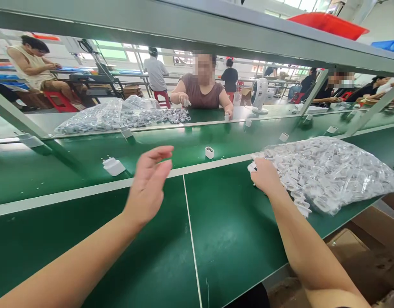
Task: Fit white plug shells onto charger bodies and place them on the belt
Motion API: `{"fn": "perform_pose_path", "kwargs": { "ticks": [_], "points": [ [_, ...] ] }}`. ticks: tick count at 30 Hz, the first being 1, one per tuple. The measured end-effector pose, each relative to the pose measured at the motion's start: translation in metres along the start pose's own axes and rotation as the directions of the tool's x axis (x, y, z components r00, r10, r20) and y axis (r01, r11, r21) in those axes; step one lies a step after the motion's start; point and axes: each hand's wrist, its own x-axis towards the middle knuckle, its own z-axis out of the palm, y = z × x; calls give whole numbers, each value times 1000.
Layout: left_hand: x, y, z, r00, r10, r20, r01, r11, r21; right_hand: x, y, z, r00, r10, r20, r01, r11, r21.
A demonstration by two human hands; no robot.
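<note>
My left hand (pixel 148 184) hovers over the near edge of the green belt, thumb and curved fingers apart, holding nothing. To its left, a white plug charger (pixel 113 166) lies on the belt with its prongs pointing back. A white charger housing (pixel 209 152) stands on the belt between my hands, its dark inner parts showing. My right hand (pixel 265 174) is at the left edge of a heap of white plastic parts (pixel 328 171), which spills from a clear bag. Its fingers close on a white plastic part (pixel 252 167), partly hidden by the hand.
More white chargers lie along the belt (pixel 171 147). Across it sits a co-worker (pixel 203 90) with small white pieces in hand, beside another bagged pile (pixel 120 115) and a white fan (pixel 260 95). A metal shelf beam (pixel 184 25) crosses overhead. Cardboard boxes (pixel 347 244) stand below right.
</note>
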Motion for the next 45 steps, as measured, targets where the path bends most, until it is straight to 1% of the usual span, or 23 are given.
{"fn": "perform_pose_path", "kwargs": {
  "ticks": [2, 3, 4, 6, 8, 10, 12, 14, 16, 19, 21, 24, 27, 28, 29, 31, 32, 33, 34, 37, 41, 43, 45],
  "points": [
    [17, -24, 14, 991, -130, 38, 125, 985, 117, 12, 8, 20, 997, 54, 64, -48, 995, -93],
    [26, -39, 21, 973, -227, 48, 213, 956, 203, 16, 12, 28, 995, 61, 73, -53, 993, -110],
    [36, -54, 29, 959, -278, 52, 257, 935, 245, 18, 15, 33, 995, 64, 81, -53, 990, -131],
    [56, -82, 47, 940, -340, 39, 314, 901, 299, 21, 19, 38, 995, 52, 80, -39, 986, -165],
    [73, -102, 67, 923, -383, 21, 354, 871, 342, 22, 20, 38, 998, 18, 65, -6, 983, -183],
    [88, -113, 87, 909, -417, -6, 386, 837, 388, 22, 20, 38, 998, -24, 51, 33, 982, -186],
    [99, -118, 104, 903, -428, -37, 401, 810, 429, 22, 19, 39, 998, -52, 41, 59, 983, -174],
    [107, -120, 116, 905, -422, -51, 397, 799, 452, 22, 19, 41, 997, -68, 34, 72, 986, -147],
    [111, -121, 122, 914, -403, -46, 377, 802, 463, 22, 19, 42, 996, -82, 29, 84, 991, -101],
    [109, -118, 118, 934, -357, -19, 324, 821, 471, 23, 18, 42, 996, -87, 22, 87, 996, 6],
    [99, -110, 110, 944, -329, 20, 282, 837, 469, 23, 16, 40, 997, -70, 13, 68, 993, 100],
    [66, -93, 92, 942, -308, 132, 220, 866, 450, 18, 10, 35, 999, -35, 18, 29, 960, 278],
    [20, -75, 67, 913, -305, 273, 175, 894, 414, 6, -1, 30, 994, -64, 94, 13, 887, 461],
    [4, -70, 59, 898, -297, 325, 156, 904, 397, 1, -6, 28, 985, -90, 147, -5, 836, 548],
    [-11, -66, 51, 880, -280, 382, 126, 916, 381, -5, -11, 26, 970, -122, 210, -45, 758, 651],
    [-36, -60, 39, 851, -240, 467, 72, 934, 349, -17, -21, 23, 923, -199, 330, -187, 519, 834],
    [-45, -59, 34, 841, -223, 493, 52, 940, 337, -22, -25, 22, 898, -238, 369, -255, 401, 880],
    [-52, -58, 31, 834, -211, 509, 39, 944, 327, -26, -29, 21, 879, -269, 394, -305, 319, 897],
    [-57, -58, 30, 828, -201, 524, 30, 948, 317, -30, -32, 20, 866, -292, 406, -325, 288, 901],
    [-61, -62, 28, 809, -205, 551, 54, 959, 278, -37, -39, 22, 847, -342, 406, -318, 287, 904],
    [-57, -65, 30, 846, -217, 488, 99, 962, 256, -42, -43, 28, 843, -378, 382, -294, 271, 917],
    [-54, -64, 31, 849, -188, 493, 71, 966, 248, -43, -42, 29, 840, -379, 388, -272, 324, 906],
    [-53, -62, 31, 838, -149, 525, 38, 975, 217, -43, -41, 30, 842, -371, 392, -243, 387, 889]
  ]
}}
